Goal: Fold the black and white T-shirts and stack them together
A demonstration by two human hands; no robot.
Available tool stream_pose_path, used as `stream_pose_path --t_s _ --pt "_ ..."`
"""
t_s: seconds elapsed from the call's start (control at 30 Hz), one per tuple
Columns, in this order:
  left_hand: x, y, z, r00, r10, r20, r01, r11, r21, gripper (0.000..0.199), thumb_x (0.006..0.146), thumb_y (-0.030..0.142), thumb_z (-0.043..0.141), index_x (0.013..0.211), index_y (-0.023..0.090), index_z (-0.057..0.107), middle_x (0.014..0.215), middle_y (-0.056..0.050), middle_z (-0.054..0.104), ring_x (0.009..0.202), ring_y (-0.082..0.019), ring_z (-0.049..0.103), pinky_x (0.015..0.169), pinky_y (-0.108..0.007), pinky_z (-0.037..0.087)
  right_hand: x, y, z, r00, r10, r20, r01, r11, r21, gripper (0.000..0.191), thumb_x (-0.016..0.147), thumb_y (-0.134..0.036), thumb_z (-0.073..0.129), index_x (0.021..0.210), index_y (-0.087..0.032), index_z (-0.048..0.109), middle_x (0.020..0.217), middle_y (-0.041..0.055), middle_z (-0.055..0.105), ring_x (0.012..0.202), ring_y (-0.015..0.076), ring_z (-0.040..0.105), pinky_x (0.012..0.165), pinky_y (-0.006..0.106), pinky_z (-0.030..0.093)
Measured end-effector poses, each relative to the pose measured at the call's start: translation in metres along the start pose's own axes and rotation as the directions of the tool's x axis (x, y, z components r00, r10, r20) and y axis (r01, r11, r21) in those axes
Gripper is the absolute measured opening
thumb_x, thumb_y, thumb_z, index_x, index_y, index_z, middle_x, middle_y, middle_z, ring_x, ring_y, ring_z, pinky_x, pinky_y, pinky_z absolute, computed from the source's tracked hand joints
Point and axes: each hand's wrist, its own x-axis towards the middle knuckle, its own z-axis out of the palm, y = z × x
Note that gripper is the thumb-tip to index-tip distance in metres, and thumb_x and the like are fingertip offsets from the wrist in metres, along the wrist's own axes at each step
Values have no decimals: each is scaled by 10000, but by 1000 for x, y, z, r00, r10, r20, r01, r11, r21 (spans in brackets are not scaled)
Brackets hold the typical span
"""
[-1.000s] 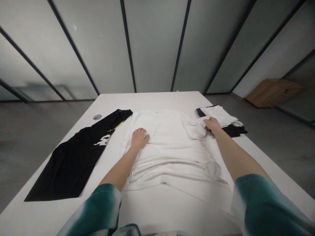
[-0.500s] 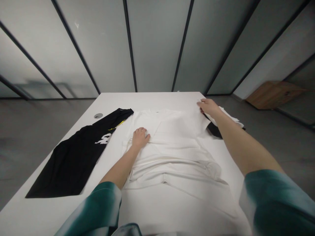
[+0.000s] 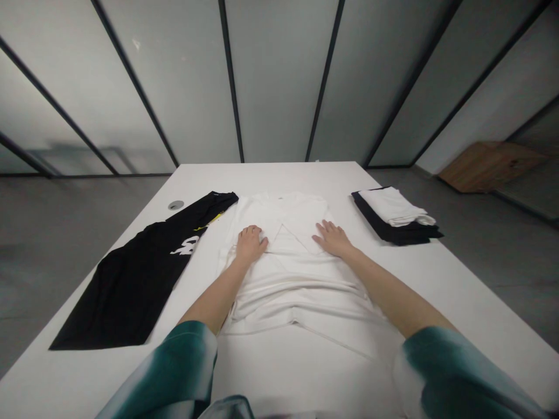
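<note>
A white T-shirt (image 3: 297, 267) lies in front of me with its collar at the far end. Its sides are turned in toward the middle, where two edges form a peak. Creases bunch across its lower half. On the shirt's left part my left hand (image 3: 250, 243) rests flat, fingers apart. My right hand (image 3: 332, 238) lies palm down over the right part, fingers spread. Neither hand grasps the cloth.
Left of the shirt lies a long black garment (image 3: 131, 279) with white and yellow print. At the right is a stack of folded black clothes (image 3: 379, 226) topped by folded white cloth (image 3: 395, 206). A round grey disc (image 3: 175, 205) sits on the white table (image 3: 266, 174).
My right hand has come from the far right to the shirt's middle right, and the shirt's right side now lies folded inward. My left hand has stayed put.
</note>
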Motion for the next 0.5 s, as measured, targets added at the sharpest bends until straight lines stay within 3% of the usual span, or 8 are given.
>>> stream_pose_path --t_s 0.1,0.33,0.43,0.5 --pt "-1 1 -2 1000 3 5 -3 1000 8 344 912 359 515 1193 185 611 1270 -110 608 1197 -267 529 1039 -398 401 -6 5 9 998 53 21 -51 997 -61 669 991 -561 267 1560 -211 305 1643 111 200 1505 312 186 1184 531 205" --pt "0 0 0 1000 -3 -5 3 1000 -15 349 906 358 521 1198 190 611 1288 -106 602 1203 -269 525 1048 -399 398 9 20 -1 986 165 26 -164 986 -34 706 980 -578 269 1564 -182 300 1636 135 214 1486 360 222 1174 550 205" --pt "0 0 1 1000 0 -10 0 1000 -24 354 903 358 527 1199 184 610 1287 -111 601 1214 -270 519 1052 -407 401 6 17 1 993 118 11 -118 993 -15 701 963 -568 341 1534 -163 363 1617 149 268 1478 362 244 1173 549 210" --pt "0 0 1 1000 -7 -5 7 1000 -30 357 901 357 532 1203 183 610 1288 -114 601 1216 -271 520 1051 -412 407 0 12 5 996 61 -68 -61 998 -1 661 963 -530 371 1502 -151 413 1598 153 314 1471 341 271 1175 527 224"
